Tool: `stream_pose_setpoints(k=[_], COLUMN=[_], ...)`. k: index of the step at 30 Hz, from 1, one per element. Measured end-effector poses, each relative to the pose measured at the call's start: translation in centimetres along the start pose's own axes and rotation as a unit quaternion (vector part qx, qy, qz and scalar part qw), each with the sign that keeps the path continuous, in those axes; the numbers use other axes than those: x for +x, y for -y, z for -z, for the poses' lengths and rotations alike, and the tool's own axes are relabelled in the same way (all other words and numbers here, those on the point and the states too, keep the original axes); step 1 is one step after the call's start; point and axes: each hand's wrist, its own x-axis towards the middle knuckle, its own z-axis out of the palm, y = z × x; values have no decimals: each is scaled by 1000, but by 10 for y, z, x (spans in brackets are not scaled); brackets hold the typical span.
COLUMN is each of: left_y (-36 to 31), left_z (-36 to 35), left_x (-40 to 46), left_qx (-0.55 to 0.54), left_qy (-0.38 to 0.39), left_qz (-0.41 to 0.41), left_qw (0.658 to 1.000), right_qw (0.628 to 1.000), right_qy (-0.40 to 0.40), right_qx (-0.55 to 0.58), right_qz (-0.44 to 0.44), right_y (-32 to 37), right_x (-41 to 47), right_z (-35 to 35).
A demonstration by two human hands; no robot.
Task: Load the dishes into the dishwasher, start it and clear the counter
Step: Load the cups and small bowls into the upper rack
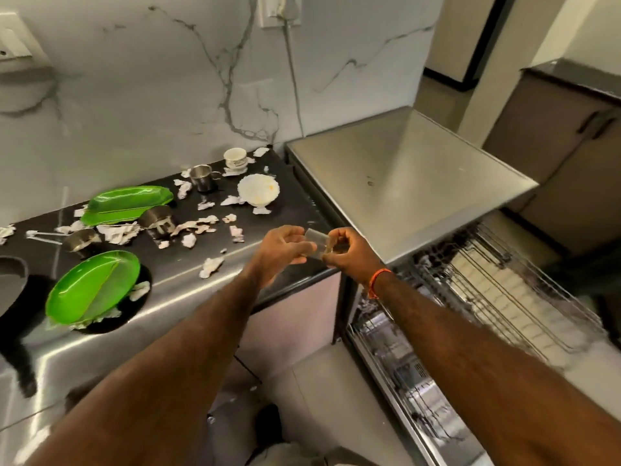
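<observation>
Both hands are meeting over the edge of the black stone counter (268, 210), sharing a small clear drinking glass (316, 245). The left hand (285, 248) is pinching the glass's near side with thumb and curled fingers, while the right hand (346, 252) is gripping its far end; which hand is bearing the weight is unclear through the blur.

Just below and to the right of the right hand, the dishwasher's wire rack (504, 290) is standing pulled out, apparently bare. Well beyond the left hand, two green leaf-shaped plastic plates (94, 287), steel cups (201, 178), a white scalloped bowl (258, 190) and torn paper scraps (211, 265) are lying across the counter.

The risk here is the handover: clear glass is slick, and if one hand is letting go before the other is holding firmly, the glass could be dropping onto the counter edge or rack and cracking.
</observation>
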Motion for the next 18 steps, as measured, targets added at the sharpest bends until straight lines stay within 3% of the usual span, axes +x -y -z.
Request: stream_pose_setpoints(k=[3,8,14,18], left_y=[-5,-16,-32,-25], left_z=[-53,-138,-251,-321], left_x=[5,19,30,47], left_qx=[18,143,207,240], left_qy=[35,57,191,253], left_qz=[-6,-79,-131,-139], left_qw=[999,985,951,927], right_qw=[997,984,960,931], right_qy=[-45,-123,-227,-268], right_qx=[39,88,87,159], right_qz=[-44,-91,-136,-190], right_y=[-20,-54,-97,-125], right_x=[-26,-68,-114,-138], right_z=[48,123,198,235])
